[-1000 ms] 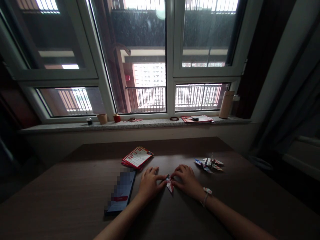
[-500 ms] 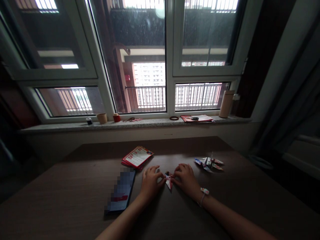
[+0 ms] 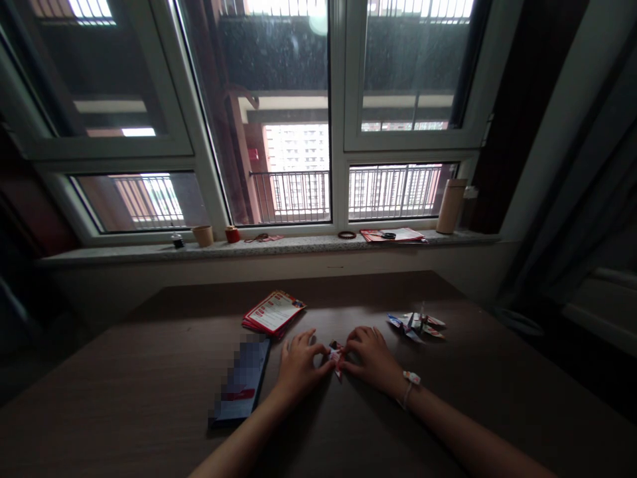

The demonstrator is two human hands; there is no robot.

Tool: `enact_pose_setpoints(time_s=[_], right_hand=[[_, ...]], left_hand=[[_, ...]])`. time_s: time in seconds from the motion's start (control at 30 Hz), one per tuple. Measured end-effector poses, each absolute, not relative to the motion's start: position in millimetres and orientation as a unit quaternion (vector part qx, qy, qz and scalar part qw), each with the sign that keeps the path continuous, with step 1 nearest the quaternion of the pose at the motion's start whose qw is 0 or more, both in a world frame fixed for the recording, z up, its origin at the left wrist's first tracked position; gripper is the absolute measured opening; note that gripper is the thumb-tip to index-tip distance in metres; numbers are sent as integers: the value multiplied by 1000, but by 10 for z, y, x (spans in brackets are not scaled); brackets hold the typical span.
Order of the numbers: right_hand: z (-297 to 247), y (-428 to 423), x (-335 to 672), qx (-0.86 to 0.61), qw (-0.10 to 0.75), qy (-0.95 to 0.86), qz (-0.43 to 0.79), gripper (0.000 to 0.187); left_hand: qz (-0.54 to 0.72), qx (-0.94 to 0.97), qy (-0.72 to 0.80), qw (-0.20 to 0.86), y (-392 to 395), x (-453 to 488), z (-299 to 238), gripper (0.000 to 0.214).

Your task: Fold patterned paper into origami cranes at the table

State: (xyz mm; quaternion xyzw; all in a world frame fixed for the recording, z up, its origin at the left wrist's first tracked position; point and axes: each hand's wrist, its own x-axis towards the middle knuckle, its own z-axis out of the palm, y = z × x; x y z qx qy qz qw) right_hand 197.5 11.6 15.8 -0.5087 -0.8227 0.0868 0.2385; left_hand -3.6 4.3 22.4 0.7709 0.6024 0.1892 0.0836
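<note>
A small folded piece of red and white printed paper (image 3: 337,358) lies on the dark wooden table (image 3: 149,372), pinched from both sides. My left hand (image 3: 299,362) grips its left edge with thumb and fingers closed. My right hand (image 3: 371,359), with a bracelet at the wrist, presses and holds its right edge. The paper is partly hidden by my fingers.
A stack of red printed leaflets (image 3: 273,313) lies behind my left hand, a dark phone (image 3: 242,387) to its left. Folded paper cranes (image 3: 416,325) sit at the right. The windowsill (image 3: 298,247) carries small cups, scissors on papers and a tall cylinder (image 3: 451,206).
The folded paper looks shorter and narrower now than a second ago. Both hands stayed in place, fingers shifting slightly on the paper.
</note>
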Motion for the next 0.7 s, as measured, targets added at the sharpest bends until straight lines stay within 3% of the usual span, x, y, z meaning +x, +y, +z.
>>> enact_pose_setpoints(time_s=[0.7], right_hand=[[133, 96, 1987, -522, 234, -813, 111, 22]], left_hand=[[145, 783, 599, 82, -27, -43, 198, 55]])
